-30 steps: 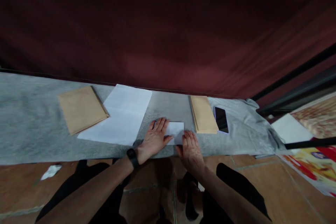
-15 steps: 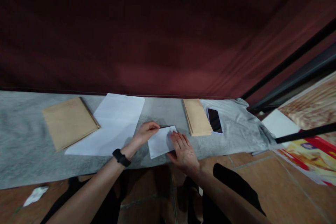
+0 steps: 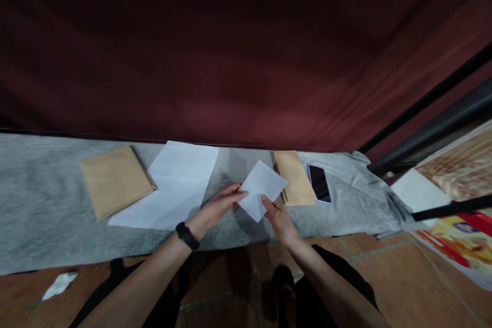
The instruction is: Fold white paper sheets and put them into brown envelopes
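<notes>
A small folded sheet of white paper (image 3: 261, 187) is held up over the grey cloth, turned cornerwise. My left hand (image 3: 221, 205) pinches its left corner, thumb on top. On the lower right edge my right hand (image 3: 279, 218) grips it, with the thumb pressed on its face and the fingers hidden underneath. Left of my hands lie large white sheets (image 3: 184, 179), partly under a stack of brown envelopes (image 3: 117, 179). Just beyond the paper's right corner is a narrower stack of brown envelopes (image 3: 295, 177).
A phone (image 3: 320, 183) rests beside the narrow envelopes on the grey cloth (image 3: 353, 189). Behind it hangs a dark red curtain (image 3: 230, 61). Black bars (image 3: 453, 210) and a colourful printed box (image 3: 461, 241) stand at the right. Crumpled white paper (image 3: 59, 285) lies on the tiled floor.
The folded paper, flat on the cloth under my right hand before, is now lifted and rotated. Both hands have moved slightly right and grip it. The view has shifted a little.
</notes>
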`<state>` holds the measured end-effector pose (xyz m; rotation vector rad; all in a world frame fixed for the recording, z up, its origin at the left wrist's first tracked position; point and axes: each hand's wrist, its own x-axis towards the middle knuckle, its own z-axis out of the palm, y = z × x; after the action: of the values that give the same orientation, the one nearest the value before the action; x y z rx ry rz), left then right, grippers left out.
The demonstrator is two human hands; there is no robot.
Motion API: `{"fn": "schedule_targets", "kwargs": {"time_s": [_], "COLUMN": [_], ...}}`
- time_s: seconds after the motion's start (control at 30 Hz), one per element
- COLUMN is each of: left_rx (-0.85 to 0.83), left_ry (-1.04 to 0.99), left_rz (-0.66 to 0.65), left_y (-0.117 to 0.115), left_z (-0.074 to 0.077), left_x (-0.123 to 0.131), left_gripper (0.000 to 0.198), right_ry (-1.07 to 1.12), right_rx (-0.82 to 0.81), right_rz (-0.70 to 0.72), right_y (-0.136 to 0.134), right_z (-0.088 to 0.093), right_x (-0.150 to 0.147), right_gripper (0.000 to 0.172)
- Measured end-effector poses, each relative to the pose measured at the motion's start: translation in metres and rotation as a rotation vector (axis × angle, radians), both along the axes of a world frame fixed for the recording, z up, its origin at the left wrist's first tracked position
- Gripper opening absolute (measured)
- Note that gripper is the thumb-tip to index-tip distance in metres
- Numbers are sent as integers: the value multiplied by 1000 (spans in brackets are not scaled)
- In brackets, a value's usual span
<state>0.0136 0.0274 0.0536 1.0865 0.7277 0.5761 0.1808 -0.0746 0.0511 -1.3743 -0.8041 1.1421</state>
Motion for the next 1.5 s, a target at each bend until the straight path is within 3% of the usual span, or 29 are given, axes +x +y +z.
{"fn": "schedule_targets", "kwargs": {"time_s": [0.13,0.3,0.37,0.53,0.73,1.0,1.23,1.5], "left_rx": [104,282,326,517,668,886,1388,1604], "left_ry": [73,235,263,461,601,733,1042,1038], "left_rz": [-10,-79,-133,-41,19,23,-120,-190], "left_y": [1,17,20,26,21,8,-6,-19], "left_z": [-7,-3,-2,-5,-6,-6,-5,-7], "left_x": [-5,-21,-28,-38,-35,-20,-14,-7], "left_gripper": [34,22,23,22,12,36,28,29], "right_ry": [117,188,107,-59,-294,-873,-1107,-1215], "right_rx": [-4,-82,-115,-104,-131,-114,-228,-298], "right_rz": [-57,-128,-132,39,69,153,219,241], "right_y": [1,4,7,12,16,9,5,7], "right_z": [3,7,3,-17,-32,-30,-30,-24], "right_x": [1,25,31,31,32,43,46,44], "right_gripper": [51,48,47,35,31,24,19,16]}}
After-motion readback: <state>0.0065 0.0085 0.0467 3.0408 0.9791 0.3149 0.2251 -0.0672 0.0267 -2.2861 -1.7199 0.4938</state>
